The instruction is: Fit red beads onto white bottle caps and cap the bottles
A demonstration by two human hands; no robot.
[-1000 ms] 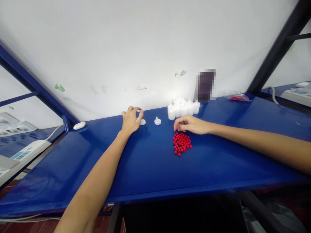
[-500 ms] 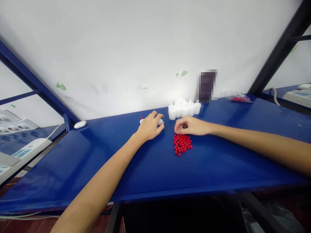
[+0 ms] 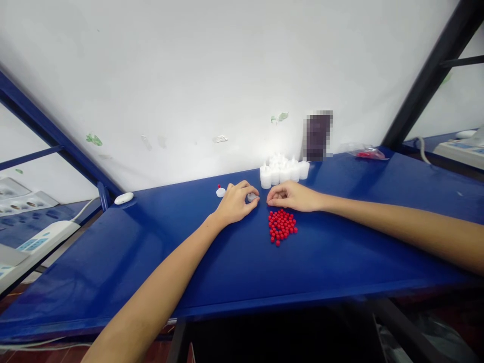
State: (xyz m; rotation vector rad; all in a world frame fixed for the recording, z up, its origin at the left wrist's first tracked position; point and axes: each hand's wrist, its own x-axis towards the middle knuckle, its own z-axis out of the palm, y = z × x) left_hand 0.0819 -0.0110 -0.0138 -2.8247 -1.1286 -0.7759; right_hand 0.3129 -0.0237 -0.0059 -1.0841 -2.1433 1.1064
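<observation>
My left hand (image 3: 237, 202) curls around a small white dropper bottle (image 3: 252, 197), with thumb and fingers on its sides. Beside it, to the left, stands another white bottle with a red cap (image 3: 219, 186) on its tip. My right hand (image 3: 293, 195) is closed in a pinch just right of that held bottle; whatever lies between its fingertips is too small to make out. Just in front of the right hand, small red caps (image 3: 282, 227) lie in a loose pile. Behind it stands a tight group of white dropper bottles (image 3: 282, 172), apparently without caps.
The blue table (image 3: 151, 272) runs along a white wall. A clear bag with red pieces (image 3: 368, 153) lies at the back right. A rounded white case (image 3: 124, 198) rests at the left near the frame post. A blurred dark object (image 3: 317, 136) leans against the wall.
My right hand has moved slightly left, away from the red caps and closer to the left hand. My left hand has shifted a little right with a bottle, uncovering the capped bottle.
</observation>
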